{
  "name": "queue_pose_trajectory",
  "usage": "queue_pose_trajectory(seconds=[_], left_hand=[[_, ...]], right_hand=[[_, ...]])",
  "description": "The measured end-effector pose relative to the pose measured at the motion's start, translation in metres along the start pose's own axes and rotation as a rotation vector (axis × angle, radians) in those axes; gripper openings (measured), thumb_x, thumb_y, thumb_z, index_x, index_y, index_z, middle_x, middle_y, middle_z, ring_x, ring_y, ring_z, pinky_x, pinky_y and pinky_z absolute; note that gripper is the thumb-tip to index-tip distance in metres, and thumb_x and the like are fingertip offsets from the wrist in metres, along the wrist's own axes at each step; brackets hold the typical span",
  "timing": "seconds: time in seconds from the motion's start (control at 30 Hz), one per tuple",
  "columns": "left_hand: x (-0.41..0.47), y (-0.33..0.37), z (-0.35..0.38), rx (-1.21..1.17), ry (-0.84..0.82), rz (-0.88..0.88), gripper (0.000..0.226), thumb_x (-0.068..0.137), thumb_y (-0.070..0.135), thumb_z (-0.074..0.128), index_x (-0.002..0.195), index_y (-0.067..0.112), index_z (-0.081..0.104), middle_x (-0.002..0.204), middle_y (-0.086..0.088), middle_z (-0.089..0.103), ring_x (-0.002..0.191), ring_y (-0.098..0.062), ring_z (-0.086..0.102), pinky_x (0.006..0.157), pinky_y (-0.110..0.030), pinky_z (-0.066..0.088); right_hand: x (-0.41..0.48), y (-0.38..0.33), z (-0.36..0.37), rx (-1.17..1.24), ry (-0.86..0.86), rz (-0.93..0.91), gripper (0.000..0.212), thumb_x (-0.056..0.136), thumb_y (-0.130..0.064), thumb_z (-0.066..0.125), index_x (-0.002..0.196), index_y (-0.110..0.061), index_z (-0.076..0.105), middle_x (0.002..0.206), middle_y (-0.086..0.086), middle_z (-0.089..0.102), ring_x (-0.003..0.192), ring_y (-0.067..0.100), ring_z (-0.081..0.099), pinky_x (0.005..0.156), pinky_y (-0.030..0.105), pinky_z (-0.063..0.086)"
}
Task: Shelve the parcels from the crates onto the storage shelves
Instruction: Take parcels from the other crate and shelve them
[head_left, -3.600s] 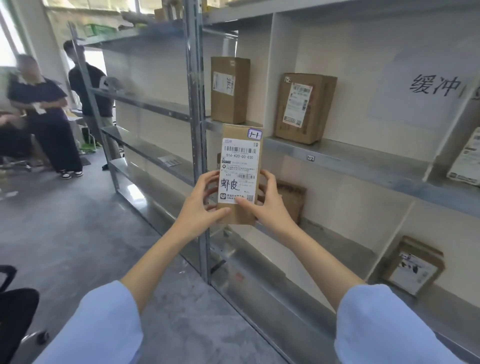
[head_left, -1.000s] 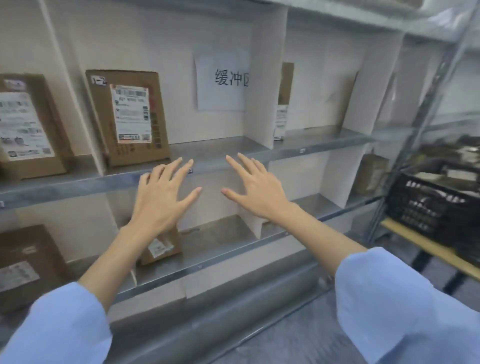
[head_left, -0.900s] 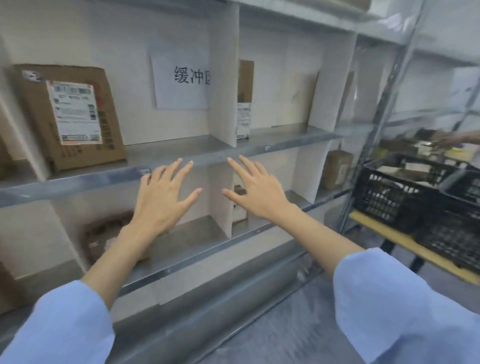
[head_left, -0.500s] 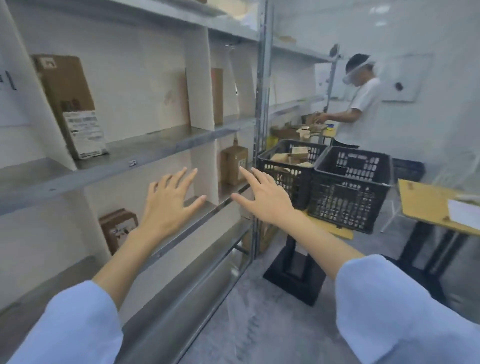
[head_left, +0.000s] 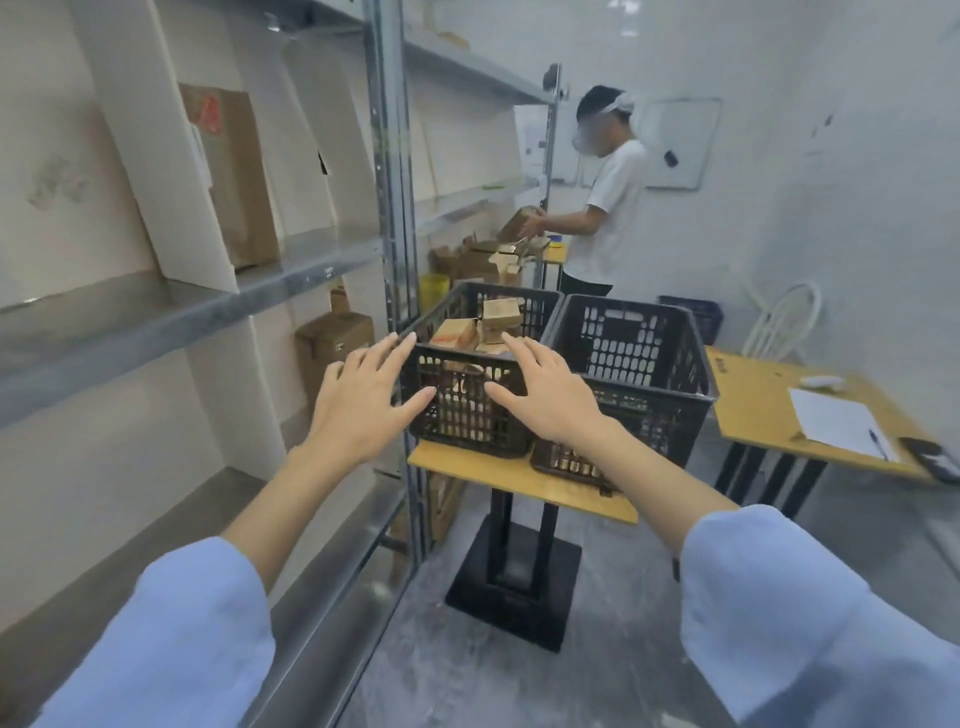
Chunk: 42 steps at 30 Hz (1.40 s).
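Note:
Both my hands are stretched out in front of me, fingers spread and empty. My left hand (head_left: 363, 400) and my right hand (head_left: 545, 392) hover in front of a black plastic crate (head_left: 467, 415) that holds several cardboard parcels (head_left: 501, 312). A second black crate (head_left: 639, 358) stands right beside it; its contents are hidden. Both crates sit on a small wooden stand (head_left: 519, 480). The metal storage shelves (head_left: 156, 317) run along my left, with a tall brown parcel (head_left: 239, 176) on the upper level and a smaller box (head_left: 332, 343) on the level below.
A steel shelf post (head_left: 397, 208) rises just left of the crates. A person in a white shirt (head_left: 608, 192) handles boxes at a table behind. A wooden desk (head_left: 769, 410) with paper and pen stands at right, a white chair (head_left: 784, 317) behind it.
I held a labelled parcel at first; my hands are now empty. My view has swung right from the shelves to the crates, which are closer than half a second ago.

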<state>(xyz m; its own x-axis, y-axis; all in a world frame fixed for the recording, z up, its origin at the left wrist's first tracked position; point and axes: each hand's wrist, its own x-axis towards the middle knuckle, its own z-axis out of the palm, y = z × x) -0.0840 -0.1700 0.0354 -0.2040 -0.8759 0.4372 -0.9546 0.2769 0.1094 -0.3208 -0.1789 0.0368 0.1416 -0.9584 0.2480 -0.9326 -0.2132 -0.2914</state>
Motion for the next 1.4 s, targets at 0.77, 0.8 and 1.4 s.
queue_pose_trajectory(seconds=[0.77, 0.8, 1.4], left_hand=[[0.350, -0.005, 0.224, -0.119, -0.120, -0.010, 0.072, 0.094, 0.061, 0.042, 0.155, 0.031, 0.019, 0.160, 0.005, 0.025, 0.145, -0.018, 0.023, 0.116, -0.045, 0.018], [0.366, -0.004, 0.232, -0.116, -0.121, -0.025, 0.072, 0.094, 0.062, 0.043, 0.155, 0.032, 0.019, 0.160, 0.005, 0.025, 0.146, -0.018, 0.023, 0.117, -0.046, 0.017], [0.539, -0.049, 0.406, -0.269, -0.383, -0.077, 0.091, 0.084, 0.061, 0.060, 0.156, 0.027, 0.017, 0.159, 0.005, 0.029, 0.143, -0.016, 0.031, 0.113, -0.044, 0.026]], right_hand=[[0.357, 0.195, 0.097, 0.203, -0.048, 0.114, 0.082, 0.093, -0.051, 0.059, 0.157, -0.030, 0.014, 0.165, 0.005, 0.013, 0.149, 0.028, 0.023, 0.115, 0.050, 0.034], [0.375, 0.204, 0.100, 0.226, -0.056, 0.120, 0.082, 0.093, -0.050, 0.060, 0.157, -0.029, 0.014, 0.165, 0.005, 0.013, 0.148, 0.028, 0.024, 0.114, 0.049, 0.035], [0.548, 0.294, 0.221, 0.382, -0.208, 0.294, 0.104, 0.079, -0.030, 0.080, 0.157, -0.032, 0.010, 0.162, 0.010, 0.017, 0.144, 0.032, 0.032, 0.114, 0.053, 0.035]])
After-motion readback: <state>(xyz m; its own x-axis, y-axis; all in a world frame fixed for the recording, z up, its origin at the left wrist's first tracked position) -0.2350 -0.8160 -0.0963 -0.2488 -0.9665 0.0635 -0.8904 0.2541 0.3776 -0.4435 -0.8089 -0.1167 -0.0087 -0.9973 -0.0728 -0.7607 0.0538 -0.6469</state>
